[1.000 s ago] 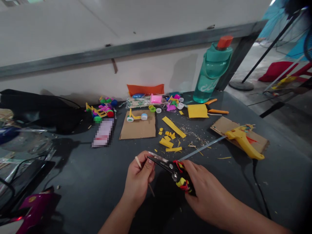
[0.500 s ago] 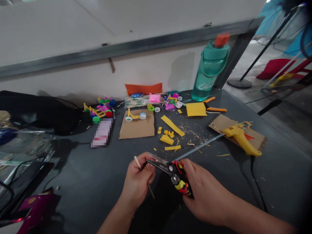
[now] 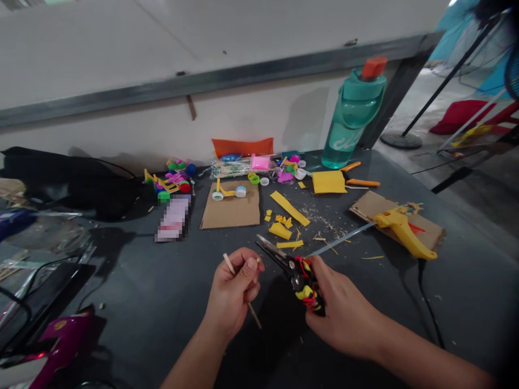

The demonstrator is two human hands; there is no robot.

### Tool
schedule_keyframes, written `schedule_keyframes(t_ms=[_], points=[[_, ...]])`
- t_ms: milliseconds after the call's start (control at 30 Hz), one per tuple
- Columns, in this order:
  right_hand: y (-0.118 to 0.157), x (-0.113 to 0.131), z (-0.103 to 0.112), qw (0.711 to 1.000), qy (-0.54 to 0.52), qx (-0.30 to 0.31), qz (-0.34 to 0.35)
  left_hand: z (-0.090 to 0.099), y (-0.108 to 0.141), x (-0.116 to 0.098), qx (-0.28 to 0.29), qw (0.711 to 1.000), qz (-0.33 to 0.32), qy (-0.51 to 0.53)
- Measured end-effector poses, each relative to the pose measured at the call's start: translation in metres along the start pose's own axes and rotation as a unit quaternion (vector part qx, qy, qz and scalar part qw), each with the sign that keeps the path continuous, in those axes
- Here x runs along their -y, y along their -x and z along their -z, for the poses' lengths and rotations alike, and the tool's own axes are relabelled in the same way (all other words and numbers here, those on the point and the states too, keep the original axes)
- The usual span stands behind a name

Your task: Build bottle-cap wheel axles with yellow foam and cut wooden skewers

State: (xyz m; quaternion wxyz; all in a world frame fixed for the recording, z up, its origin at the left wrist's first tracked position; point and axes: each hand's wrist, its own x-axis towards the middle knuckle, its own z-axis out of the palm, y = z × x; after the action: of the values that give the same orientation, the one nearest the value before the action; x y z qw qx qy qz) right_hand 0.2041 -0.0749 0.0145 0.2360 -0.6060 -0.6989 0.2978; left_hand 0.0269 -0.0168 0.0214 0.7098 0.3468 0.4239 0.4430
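A thin wooden stick (image 3: 254, 315) runs through my left hand (image 3: 236, 286), whose fingers are wrapped round it; a tiny pale piece shows at the thumb and fingertip. My right hand (image 3: 340, 308) grips the red, yellow and black handles of the scissors (image 3: 292, 268). Their blades point up and left, just right of my left fingertips and apart from them. Beyond my hands lie yellow strips (image 3: 290, 208) and scraps (image 3: 279, 230). A small yellow scooter-like model (image 3: 229, 191) with white wheels rests on a cardboard square (image 3: 231, 214).
A yellow glue gun (image 3: 401, 232) lies on cardboard at the right, its cord trailing forward. Behind stand a teal bottle (image 3: 348, 124) and orange-handled pliers (image 3: 364, 182). Colourful models (image 3: 174, 181) sit back left. A magenta glue gun (image 3: 65, 340) is at the front left.
The scissors have moved right and away from my left fingertips, where their blades were before. My left hand keeps hold of the stick. The view has shifted slightly.
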Motion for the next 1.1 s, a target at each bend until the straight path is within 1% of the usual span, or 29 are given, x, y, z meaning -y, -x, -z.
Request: schedule_keyframes(t_ms=[200,367,533,700,800,933,1100], points=[[0.004,0.002,-0.004,1.000,0.009,0.002,0.026,0.002,-0.001,0.005,-0.023,1.000,-0.005,0.005],[0.003,0.001,-0.005,0.999,0.021,0.008,0.033,0.005,-0.002,0.008,-0.013,1.000,-0.015,-0.006],[0.004,0.002,-0.002,0.998,0.028,0.035,0.040,0.011,-0.005,0.009,0.021,0.999,-0.026,-0.029],[0.007,0.004,0.002,0.996,0.040,0.071,0.047,0.018,-0.005,0.008,0.079,0.992,-0.050,-0.080],[0.009,0.005,0.003,0.994,0.060,0.089,0.036,0.020,-0.005,0.007,0.104,0.986,-0.069,-0.106],[0.009,0.003,0.003,0.992,0.091,0.089,0.021,0.022,-0.005,0.011,0.089,0.988,-0.066,-0.106],[0.009,0.000,0.000,0.993,0.073,0.094,0.026,0.017,-0.004,0.013,0.074,0.994,-0.050,-0.066]])
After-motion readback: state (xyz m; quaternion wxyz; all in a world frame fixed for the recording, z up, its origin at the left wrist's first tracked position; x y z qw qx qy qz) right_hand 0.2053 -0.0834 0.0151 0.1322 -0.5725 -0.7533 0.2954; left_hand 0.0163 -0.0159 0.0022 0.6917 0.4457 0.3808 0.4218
